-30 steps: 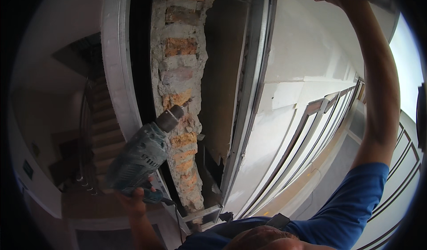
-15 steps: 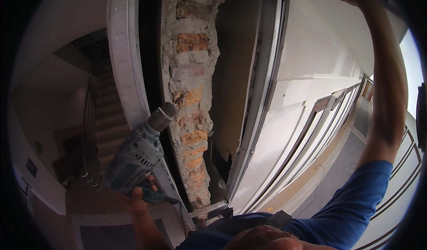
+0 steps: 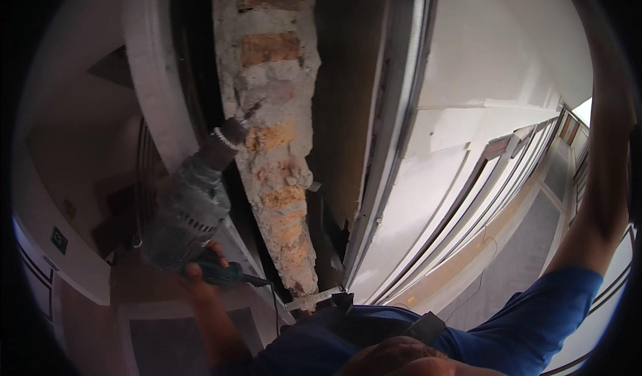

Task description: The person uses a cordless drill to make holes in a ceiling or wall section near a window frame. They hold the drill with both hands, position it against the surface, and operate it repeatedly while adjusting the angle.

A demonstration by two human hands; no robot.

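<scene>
My left hand (image 3: 202,267) is closed round the handle of a dusty grey-green power drill (image 3: 190,205) on the left. The drill tilts up and to the right. A short drill bit (image 3: 255,110) sticks out of its toothed chuck (image 3: 231,134) and overlaps the rough column of brick and mortar (image 3: 284,165); whether it touches cannot be told. From the handle a dark cord (image 3: 274,302) hangs down. My right arm (image 3: 605,155) is raised along the right side, and its hand lies beyond the upper edge.
Metal framing (image 3: 394,129) runs upright right of the brick column, beside pale wall panels (image 3: 481,48). Another pale upright (image 3: 157,68) stands left of it. Dark gaps flank the bricks. A cable (image 3: 478,286) lies on the floor at right. Stairs show dimly at far left.
The view has shifted. The drill sits a little further left and its bit points higher on the column. My right hand has passed out of sight at the top.
</scene>
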